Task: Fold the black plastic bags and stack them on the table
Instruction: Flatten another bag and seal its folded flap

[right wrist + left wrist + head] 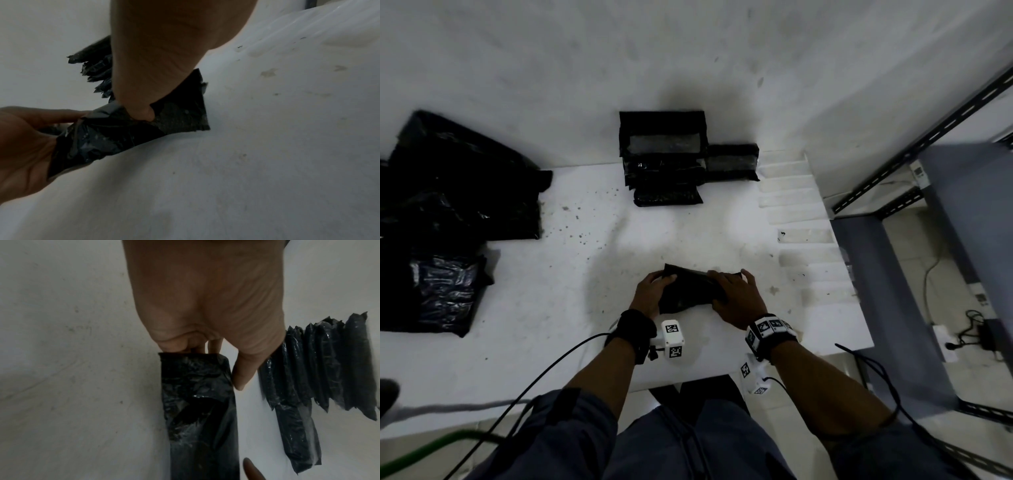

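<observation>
1. We've got a small folded black plastic bag (690, 289) sitting on the white table (544, 308), right in front of us near the close edge, with both hands on it.
2. Our left hand (652, 291) is on the bag's left end. From the left wrist view, the fingers curl over that end of the crinkly folded strip (197, 410) and pinch it, with the thumb (244, 369) lying straight along its side.
3. Our right hand (736, 296) covers the right end. In the right wrist view the thumb (141, 104) presses down into the plastic (127, 133) and the fingers go round the far side, so it's gripping too.
4. Further back, against the white wall (688, 51), there's the neat stack of already folded black plastic bags (664, 161), well apart from the one we're holding. One more folded bag (732, 162) lies just beside the stack on its right.
5. Off to the left is a loose heap of unfolded shiny black plastic bags (448, 222), spread flat and overlapping.
6. A grey slotted metal shelf frame (914, 144) stands on the right, past the table edge.
</observation>
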